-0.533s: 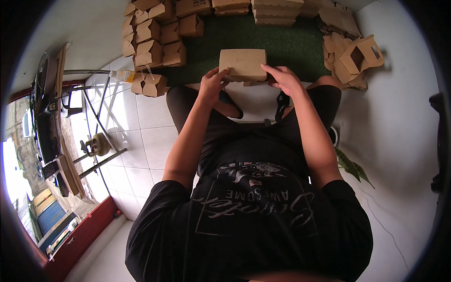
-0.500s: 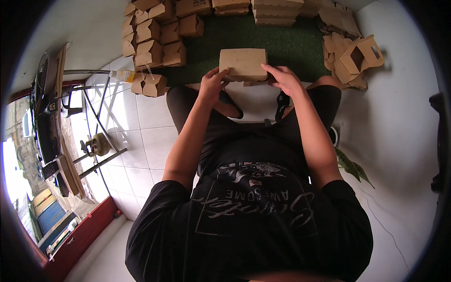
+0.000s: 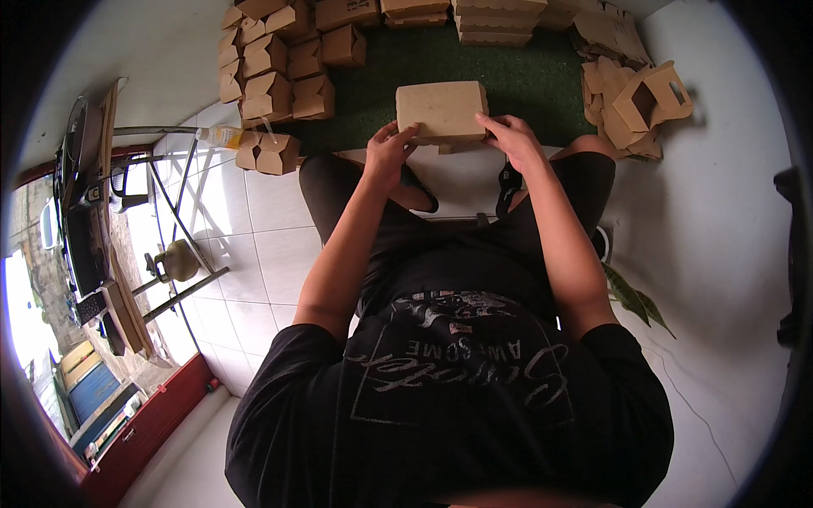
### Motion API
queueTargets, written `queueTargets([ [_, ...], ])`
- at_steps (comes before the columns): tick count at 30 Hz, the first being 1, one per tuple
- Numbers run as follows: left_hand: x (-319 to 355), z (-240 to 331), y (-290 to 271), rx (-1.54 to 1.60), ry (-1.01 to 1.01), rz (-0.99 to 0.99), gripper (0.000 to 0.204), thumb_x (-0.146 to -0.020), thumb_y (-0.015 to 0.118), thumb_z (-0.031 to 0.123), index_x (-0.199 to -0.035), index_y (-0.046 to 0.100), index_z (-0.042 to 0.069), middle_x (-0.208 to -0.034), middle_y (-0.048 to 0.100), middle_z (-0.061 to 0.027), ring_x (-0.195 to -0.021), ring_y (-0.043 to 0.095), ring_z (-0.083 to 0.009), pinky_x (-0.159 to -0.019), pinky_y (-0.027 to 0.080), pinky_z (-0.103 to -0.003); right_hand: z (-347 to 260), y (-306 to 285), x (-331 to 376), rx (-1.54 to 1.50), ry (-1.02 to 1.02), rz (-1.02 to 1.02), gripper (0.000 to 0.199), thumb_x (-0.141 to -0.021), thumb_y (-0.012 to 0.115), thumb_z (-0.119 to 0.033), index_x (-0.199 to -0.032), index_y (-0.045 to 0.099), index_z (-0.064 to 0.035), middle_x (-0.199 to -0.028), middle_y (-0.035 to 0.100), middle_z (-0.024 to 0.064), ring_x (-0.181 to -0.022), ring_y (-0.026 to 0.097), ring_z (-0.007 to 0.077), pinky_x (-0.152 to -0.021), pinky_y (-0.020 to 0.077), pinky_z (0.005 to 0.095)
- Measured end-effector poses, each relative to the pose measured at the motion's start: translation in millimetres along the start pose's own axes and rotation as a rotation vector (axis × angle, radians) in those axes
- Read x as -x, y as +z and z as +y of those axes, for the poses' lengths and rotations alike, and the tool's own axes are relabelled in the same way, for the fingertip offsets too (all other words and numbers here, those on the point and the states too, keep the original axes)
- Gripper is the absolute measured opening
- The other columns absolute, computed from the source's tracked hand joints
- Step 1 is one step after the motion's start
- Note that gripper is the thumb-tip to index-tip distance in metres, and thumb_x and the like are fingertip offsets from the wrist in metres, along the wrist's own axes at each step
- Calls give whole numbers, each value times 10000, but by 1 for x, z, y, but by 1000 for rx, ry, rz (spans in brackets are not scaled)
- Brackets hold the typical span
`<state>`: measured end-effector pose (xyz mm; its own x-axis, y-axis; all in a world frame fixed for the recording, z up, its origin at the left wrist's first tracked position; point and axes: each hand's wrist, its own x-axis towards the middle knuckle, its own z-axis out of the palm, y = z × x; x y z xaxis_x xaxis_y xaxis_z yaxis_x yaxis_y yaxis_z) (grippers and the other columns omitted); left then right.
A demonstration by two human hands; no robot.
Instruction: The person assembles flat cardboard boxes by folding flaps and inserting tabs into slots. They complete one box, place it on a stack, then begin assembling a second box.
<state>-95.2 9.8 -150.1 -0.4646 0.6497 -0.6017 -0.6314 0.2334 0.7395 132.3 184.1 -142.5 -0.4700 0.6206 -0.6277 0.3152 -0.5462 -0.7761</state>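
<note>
A brown cardboard box (image 3: 442,108) with its lid down is held between my two hands, above the near edge of a green turf mat (image 3: 398,63). My left hand (image 3: 390,151) grips its near left corner, thumb on the top edge. At the near right corner, my right hand (image 3: 511,138) grips the box, the thumb lying on the lid's edge and the other fingers down along the side. The box's underside and some of my fingertips are hidden.
Several small brown boxes (image 3: 267,95) are stacked at the far left, with larger cartons (image 3: 498,19) behind the mat. Flattened cardboard and an open handled carton (image 3: 654,100) lie at the right by the wall. A bottle (image 3: 222,136) and metal-legged table stand left; a leafy plant (image 3: 631,298) is right.
The box has widened slightly to the right and tilted up a little in my hands. My right hand has shifted slightly with it.
</note>
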Motion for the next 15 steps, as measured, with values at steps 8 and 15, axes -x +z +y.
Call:
queueTargets([
  [8, 2, -2, 4, 12, 12, 10, 682, -1010, 844, 116, -1572, 518, -91, -1424, 675, -188, -1332, 667, -276, -1168, 553, -405, 15, 0, -11, -116, -13, 64, 621, -945, 939, -395, -1306, 648, 18, -1331, 672, 167, -1245, 668, 238, -1140, 561, 383],
  [15, 1, -4, 5, -11, 35, 12, 715, -1007, 852, 119, -1592, 493, -81, -1402, 678, -187, -1318, 674, -268, -1146, 566, -395, 12, 5, -9, -26, -30, 146, 645, -952, 929, -392, -1353, 622, 10, -1358, 675, 184, -1202, 720, 263, -1035, 641, 365],
])
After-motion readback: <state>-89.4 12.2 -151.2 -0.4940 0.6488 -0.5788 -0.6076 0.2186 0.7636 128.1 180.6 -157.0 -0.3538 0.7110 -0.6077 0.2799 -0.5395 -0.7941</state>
